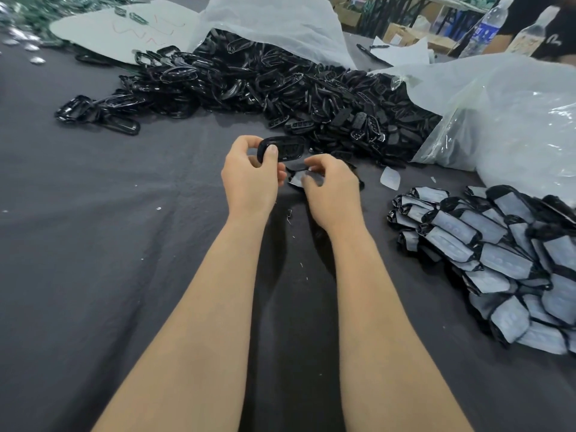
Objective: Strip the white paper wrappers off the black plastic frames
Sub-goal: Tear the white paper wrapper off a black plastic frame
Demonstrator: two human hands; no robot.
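A bare black oval plastic frame (285, 149) is held above the middle of the table (93, 213), which is covered in dark grey cloth. The left hand (249, 179) grips the frame's near end, thumb pressed on its face and fingers curled behind. Just beside it, the right hand (333, 188) pinches a crumpled white paper wrapper (297, 179) with black edging between curled fingers and thumb, low over the cloth. A small white scrap (390, 178) lies to the right of that hand. Toward the far edge spreads a heap of bare black frames (280, 88), spilling from a clear plastic bag (514, 120) at the right. Along the right edge lies a pile of wrapped frames (498, 254), each banded in white paper. At the far left corner a pale sheet (124, 29) bears red scribbles that cannot be read. At the far right corner stands a clear bottle (484, 29) with a blue label whose print is illegible.
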